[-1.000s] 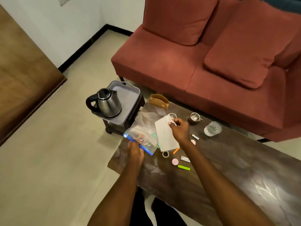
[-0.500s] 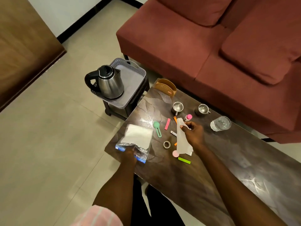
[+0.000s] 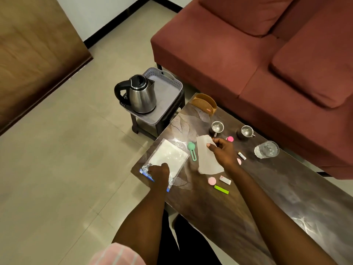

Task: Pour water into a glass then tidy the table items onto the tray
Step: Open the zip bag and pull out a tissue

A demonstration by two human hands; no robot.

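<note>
My left grip (image 3: 159, 172) pins the clear zip bag of tissues (image 3: 168, 159) flat on the dark wooden counter (image 3: 238, 207) as my right grip (image 3: 222, 153) pinches one white tissue sheet (image 3: 207, 159), likely for wiping.

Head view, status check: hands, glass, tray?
Left hand pressing zip bag on table corner; right hand pinching white tissue. Glass holds water. Tray carries only kettle; small items uncollected.

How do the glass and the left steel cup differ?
The glass is clear and has no handle; the steel cup is opaque metal with a small handle. The glass looks wider. The glass stands far from the right hand; the cup stands just beyond it. Both are upright on the table.
</note>
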